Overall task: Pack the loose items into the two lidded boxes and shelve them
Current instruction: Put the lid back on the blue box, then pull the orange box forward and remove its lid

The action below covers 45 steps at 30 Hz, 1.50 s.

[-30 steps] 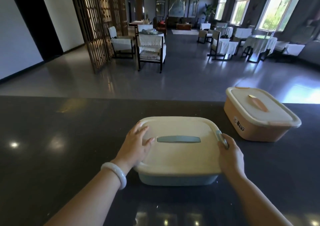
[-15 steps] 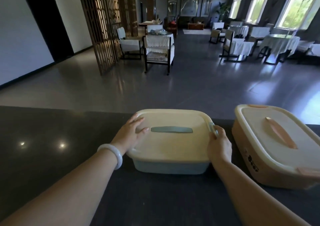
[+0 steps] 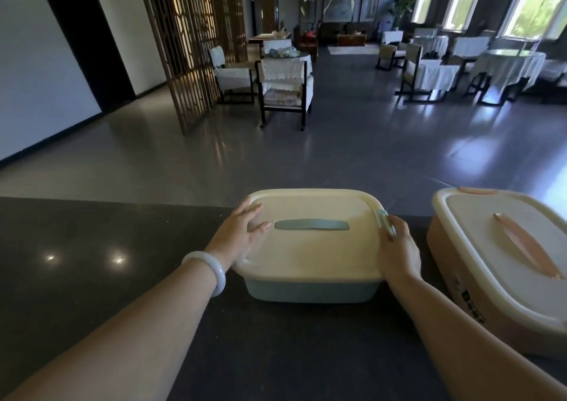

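Left grip (image 3: 242, 235) rests flat-fingered on the blue box (image 3: 313, 290) (lid on) — right grip (image 3: 399, 247) clasps its latch (image 3: 387, 223).

Daylight pours in from the windows (image 3: 537, 4) at the far right, blown out almost white, and lays a pale sheen across the floor (image 3: 460, 152). The near counter (image 3: 76, 278) sits dim, with two small glints on it (sharp little stars). Straight lines bow at the edges, and the far chairs (image 3: 417, 72) look soft.
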### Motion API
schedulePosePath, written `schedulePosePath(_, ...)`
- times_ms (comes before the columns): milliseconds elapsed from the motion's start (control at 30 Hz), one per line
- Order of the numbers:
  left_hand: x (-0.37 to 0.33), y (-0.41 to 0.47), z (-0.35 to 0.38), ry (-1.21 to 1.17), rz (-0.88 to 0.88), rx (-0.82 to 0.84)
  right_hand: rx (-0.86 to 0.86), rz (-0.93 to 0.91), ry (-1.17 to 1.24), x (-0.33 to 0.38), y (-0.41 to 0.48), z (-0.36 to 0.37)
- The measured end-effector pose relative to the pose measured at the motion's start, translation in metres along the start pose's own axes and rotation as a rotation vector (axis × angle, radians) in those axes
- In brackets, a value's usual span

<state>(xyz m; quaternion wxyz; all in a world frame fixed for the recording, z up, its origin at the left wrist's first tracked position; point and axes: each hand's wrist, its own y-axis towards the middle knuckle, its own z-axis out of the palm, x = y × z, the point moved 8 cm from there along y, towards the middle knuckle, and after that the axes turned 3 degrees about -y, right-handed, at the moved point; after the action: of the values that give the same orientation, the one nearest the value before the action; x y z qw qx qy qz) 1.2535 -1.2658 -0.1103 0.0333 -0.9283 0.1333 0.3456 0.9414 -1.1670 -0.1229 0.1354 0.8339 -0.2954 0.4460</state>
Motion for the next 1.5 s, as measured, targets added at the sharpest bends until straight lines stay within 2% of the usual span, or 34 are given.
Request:
schedulePosePath(233,0.0,0.002,-0.001,0.065,0.022,0.024,0.142,-0.078,-0.107,0.003,-0.006,0.003)
schedulePosePath(367,-0.012,-0.001,0.002,0.363,-0.009,0.023,0.215,-0.172,-0.345,0.008,-0.023,-0.014)
schedulePosePath(467,-0.052,-0.019,0.017,0.514,0.108,-0.055,0.195,-0.233,-0.449,0.012,-0.029,-0.047)
schedulePosePath(567,-0.112,-0.039,0.046,0.452,0.29,-0.093,0.103,-0.288,-0.516,0.009,-0.022,-0.096)
schedulePosePath(700,-0.215,-0.063,0.086,0.229,0.58,-0.166,0.021,-0.264,-0.546,-0.024,0.004,-0.173)
schedulePosePath(767,-0.255,-0.065,0.113,0.149,0.613,-0.155,-0.017,-0.227,-0.518,-0.05,0.019,-0.211)
schedulePosePath(900,-0.304,-0.056,0.178,0.077,0.45,-0.024,-0.03,-0.191,-0.579,-0.099,0.045,-0.266)
schedulePosePath(1067,-0.299,-0.053,0.239,-0.011,-0.09,0.127,0.104,-0.116,-0.54,-0.145,0.074,-0.286)
schedulePosePath(1133,-0.295,-0.056,0.25,-0.063,-0.2,0.129,0.164,-0.054,-0.423,-0.157,0.081,-0.285)
schedulePosePath(1267,-0.297,-0.054,0.254,-0.103,-0.218,0.045,0.214,-0.018,-0.243,-0.169,0.084,-0.281)
schedulePosePath(1500,-0.284,-0.074,0.26,-0.162,-0.214,-0.056,0.139,-0.012,-0.063,-0.183,0.058,-0.285)
